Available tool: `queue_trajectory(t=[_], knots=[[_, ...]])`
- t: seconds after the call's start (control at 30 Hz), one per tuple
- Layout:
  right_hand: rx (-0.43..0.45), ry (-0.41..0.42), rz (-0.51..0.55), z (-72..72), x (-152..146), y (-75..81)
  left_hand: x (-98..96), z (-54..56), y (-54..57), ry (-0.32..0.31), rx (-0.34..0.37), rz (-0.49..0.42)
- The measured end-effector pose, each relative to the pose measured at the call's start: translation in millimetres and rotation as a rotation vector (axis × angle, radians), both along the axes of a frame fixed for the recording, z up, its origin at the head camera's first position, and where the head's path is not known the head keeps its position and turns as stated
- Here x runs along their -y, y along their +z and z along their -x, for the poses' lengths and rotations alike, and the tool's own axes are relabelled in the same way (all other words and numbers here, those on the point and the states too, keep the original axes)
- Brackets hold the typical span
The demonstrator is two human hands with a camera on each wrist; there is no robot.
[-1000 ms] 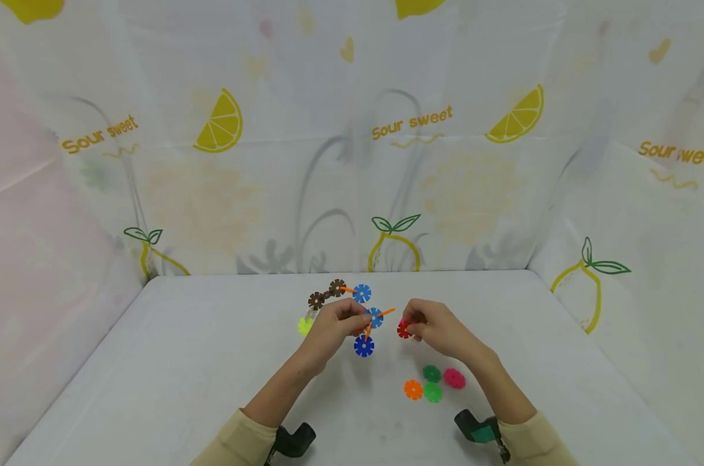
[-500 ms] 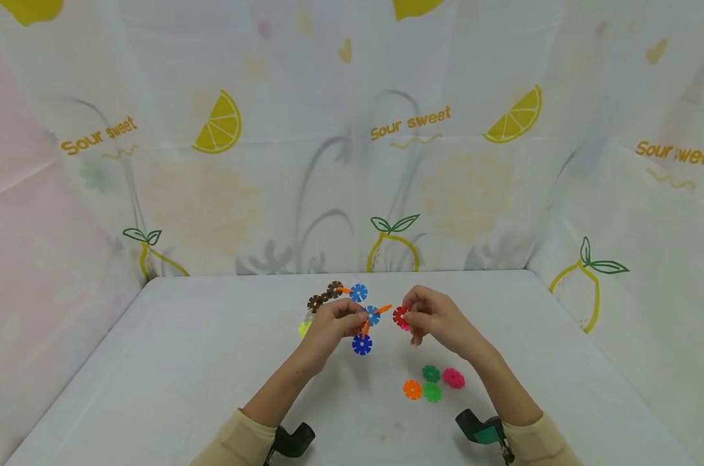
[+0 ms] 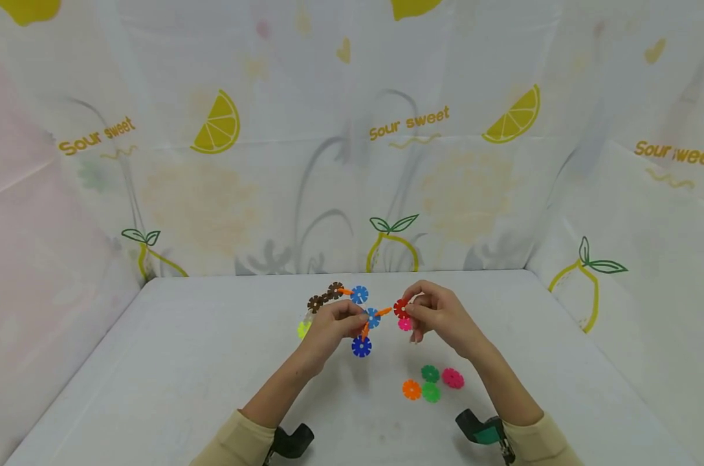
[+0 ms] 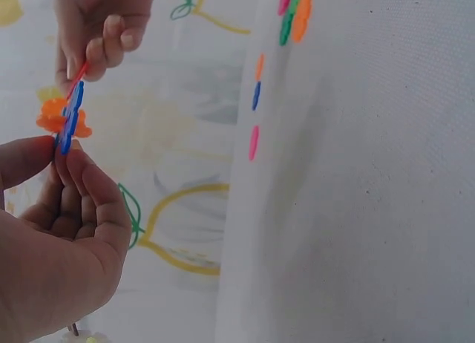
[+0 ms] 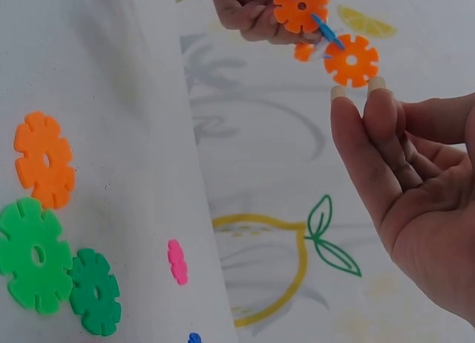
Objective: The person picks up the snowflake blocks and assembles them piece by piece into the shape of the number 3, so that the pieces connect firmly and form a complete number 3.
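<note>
My left hand point(image 3: 334, 323) pinches a light blue notched plastic disc point(image 3: 373, 317) between thumb and fingers. Orange discs point(image 5: 352, 60) are slotted into it, and a dark blue disc point(image 3: 361, 346) hangs at the lower orange one. My right hand point(image 3: 439, 314) pinches a red notched disc point(image 3: 401, 309) by its edge, close to the tip of the right-hand orange disc. Edge-on in the left wrist view, the red disc point(image 4: 78, 79) overlaps the orange and blue pieces. In the right wrist view the fingertips point(image 5: 377, 84) reach the orange disc's rim, the red disc being hidden.
Beyond my left hand runs an arc of brown discs point(image 3: 316, 303), another light blue disc point(image 3: 360, 294) and a yellow disc point(image 3: 303, 330). A pink disc point(image 3: 405, 323) lies below the red one. Nearer lie orange point(image 3: 411, 389), green point(image 3: 430, 392) and pink-red point(image 3: 453, 378) discs.
My right hand has risen and shifted slightly left with the red disc, bringing it closer to the orange disc and uncovering the pink one. My left hand has barely moved.
</note>
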State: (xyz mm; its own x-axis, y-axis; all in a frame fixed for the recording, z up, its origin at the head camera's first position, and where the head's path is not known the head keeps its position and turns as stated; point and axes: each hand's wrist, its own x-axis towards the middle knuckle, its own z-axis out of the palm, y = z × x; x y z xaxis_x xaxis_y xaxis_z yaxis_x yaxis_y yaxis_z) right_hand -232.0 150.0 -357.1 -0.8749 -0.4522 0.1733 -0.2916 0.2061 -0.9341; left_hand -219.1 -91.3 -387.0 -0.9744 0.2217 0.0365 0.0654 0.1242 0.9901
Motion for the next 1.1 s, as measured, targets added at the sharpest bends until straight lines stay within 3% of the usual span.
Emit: queue_trajectory(t=[0.4,0.7,0.9,1.1], knots=[[-0.087,-0.034,-0.050,-3.7,5,0.8,-1.4,-2.7,0.9,-0.045,-0.079,0.067],[-0.121,-0.109,-0.089,-7.0,10,-0.3,-1.7,-4.0,3.1,-0.007,-0.126,0.120],[-0.134,-0.105,-0.063,-7.3,12,-1.9,-0.9,-2.7,1.0,0.019,-0.170,0.164],[-0.126,-0.098,-0.043,-7.3,14,-2.7,-1.4,-3.6,0.2,0.043,-0.162,0.151]])
